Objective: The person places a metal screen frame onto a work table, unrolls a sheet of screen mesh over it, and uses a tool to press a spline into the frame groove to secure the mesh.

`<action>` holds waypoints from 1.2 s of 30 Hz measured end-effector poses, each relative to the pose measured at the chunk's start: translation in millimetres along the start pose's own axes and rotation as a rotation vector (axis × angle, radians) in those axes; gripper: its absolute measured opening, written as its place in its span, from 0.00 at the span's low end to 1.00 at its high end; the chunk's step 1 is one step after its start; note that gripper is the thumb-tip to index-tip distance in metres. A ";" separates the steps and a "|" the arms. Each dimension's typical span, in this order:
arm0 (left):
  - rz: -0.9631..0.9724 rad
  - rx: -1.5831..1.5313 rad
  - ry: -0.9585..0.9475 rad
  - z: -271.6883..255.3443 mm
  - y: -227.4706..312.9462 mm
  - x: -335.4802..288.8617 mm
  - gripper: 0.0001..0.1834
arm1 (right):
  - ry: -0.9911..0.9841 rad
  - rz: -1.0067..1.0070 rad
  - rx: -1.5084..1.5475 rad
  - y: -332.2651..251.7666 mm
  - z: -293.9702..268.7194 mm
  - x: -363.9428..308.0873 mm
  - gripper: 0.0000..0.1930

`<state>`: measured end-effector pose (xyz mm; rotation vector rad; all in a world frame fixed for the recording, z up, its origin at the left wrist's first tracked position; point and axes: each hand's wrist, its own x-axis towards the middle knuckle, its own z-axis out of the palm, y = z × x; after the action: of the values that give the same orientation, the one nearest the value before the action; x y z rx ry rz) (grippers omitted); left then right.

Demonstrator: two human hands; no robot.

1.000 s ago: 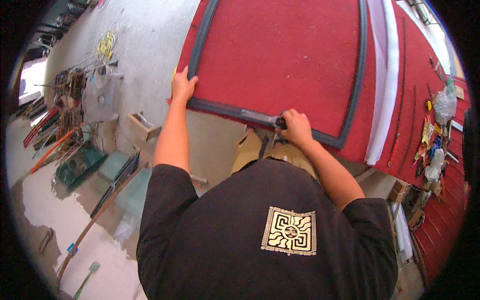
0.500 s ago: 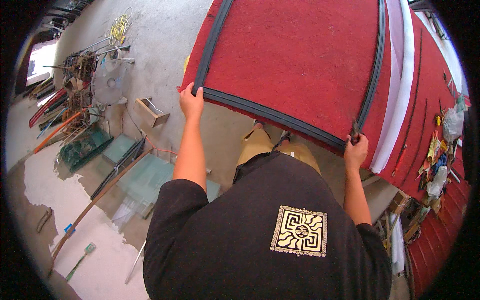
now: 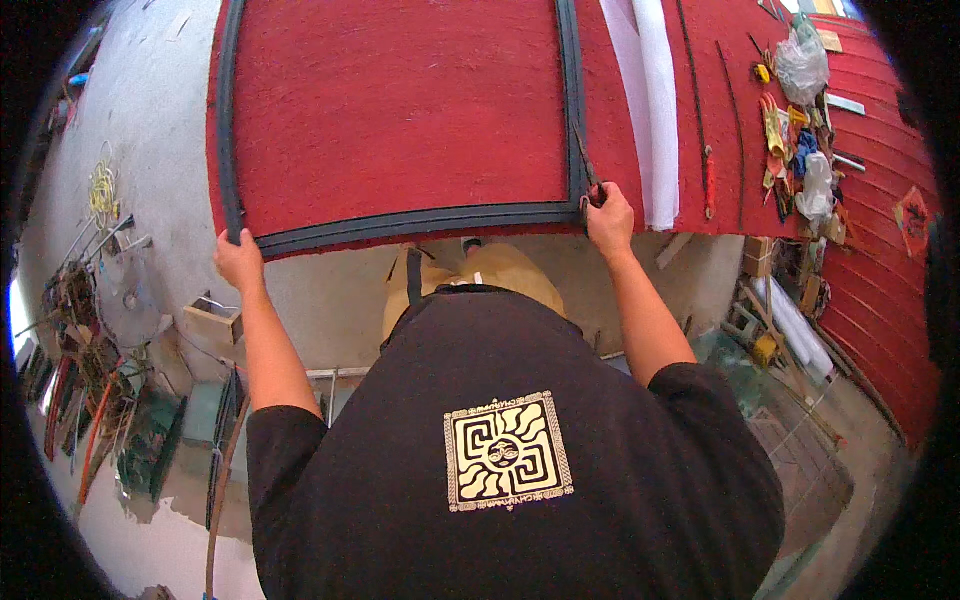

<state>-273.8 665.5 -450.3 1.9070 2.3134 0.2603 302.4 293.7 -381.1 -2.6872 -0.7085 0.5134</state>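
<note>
The dark metal frame (image 3: 400, 220) lies flat on the red worktop (image 3: 400, 100) at 12 o'clock. Left hand (image 3: 238, 262) grips its near-left corner; right hand (image 3: 608, 212) clamps a thin tool at the near-right corner. Frame looks assembled, corners under attention.

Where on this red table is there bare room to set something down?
The red table is bare inside the dark frame, which the left hand and right hand grip at its near corners. Right of the white strips it is crowded with tools and bags.

Red-carpeted workbench (image 3: 400, 110), grey concrete floor (image 3: 150, 130)
</note>
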 end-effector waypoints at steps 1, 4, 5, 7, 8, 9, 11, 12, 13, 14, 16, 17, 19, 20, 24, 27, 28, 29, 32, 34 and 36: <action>0.005 -0.004 0.036 -5.1 -1.3 2.1 0.27 | 0.015 0.006 0.035 -3.3 -1.3 -4.8 0.15; 0.011 -0.032 0.036 -13.0 5.4 4.3 0.27 | -0.007 0.040 0.124 -5.1 -3.1 -3.7 0.16; -0.001 -0.035 0.031 -21.0 2.5 4.2 0.27 | -0.018 -0.003 0.098 -4.3 -1.4 -1.3 0.17; 0.030 -0.081 -0.058 13.8 -31.3 12.8 0.28 | -0.055 -0.108 0.072 -1.1 2.0 7.0 0.20; -0.028 -0.116 -0.109 -1.8 16.6 1.6 0.30 | -0.020 -0.099 0.145 6.1 5.8 0.6 0.21; 0.016 -0.012 0.015 12.6 -9.6 6.4 0.32 | -0.073 -0.122 0.112 4.4 3.6 7.0 0.22; -0.020 0.089 0.017 -5.7 36.8 5.3 0.36 | -0.073 -0.101 0.135 30.7 12.0 13.4 0.19; -0.019 0.076 0.021 -10.6 43.7 5.1 0.37 | -0.091 -0.042 0.179 7.5 -1.6 7.2 0.18; -0.011 0.051 0.012 -14.0 54.6 6.7 0.37 | -0.073 -0.043 0.224 36.6 9.8 14.5 0.17; -0.044 0.062 -0.003 -26.8 77.2 0.9 0.36 | -0.032 -0.074 0.108 33.4 7.4 14.0 0.18; 0.009 0.005 0.030 -19.3 76.8 11.3 0.33 | -0.093 -0.043 0.062 15.1 -4.2 10.8 0.20; 0.000 0.027 0.030 -19.7 78.9 12.1 0.32 | -0.102 -0.051 0.064 15.9 -4.2 11.8 0.20; -0.006 0.065 0.021 -17.2 88.6 14.3 0.31 | -0.109 -0.053 0.065 21.6 -3.4 13.7 0.20; 0.020 0.075 0.027 -16.1 88.3 16.8 0.30 | -0.085 -0.078 0.065 23.4 -1.4 14.0 0.19; 0.101 0.062 0.030 -7.5 81.9 25.2 0.28 | -0.103 -0.080 0.190 30.9 3.0 11.0 0.16; 0.079 0.055 -0.092 -16.7 89.0 32.7 0.29 | -0.010 -0.125 0.103 33.5 -4.8 14.4 0.17; 0.169 0.086 0.109 -3.3 57.2 34.9 0.28 | 0.007 -0.108 0.119 16.8 -13.2 18.4 0.18; 0.203 0.118 0.086 -2.7 58.8 34.6 0.28 | 0.052 -0.094 0.094 11.4 -20.5 18.6 0.18; 0.209 0.142 0.074 6.8 50.0 40.5 0.32 | 0.137 -0.041 -0.022 26.7 -26.5 32.2 0.21; 0.159 0.119 -0.041 10.3 49.0 44.7 0.35 | 0.085 0.069 -0.071 14.2 -37.5 34.3 0.23; 0.178 0.140 -0.037 10.0 44.6 42.5 0.37 | 0.052 0.120 -0.078 12.3 -39.9 33.6 0.24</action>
<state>-237.1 716.0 -450.1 2.1686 2.1931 0.0818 351.3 292.8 -359.2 -2.8179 -0.5668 0.4516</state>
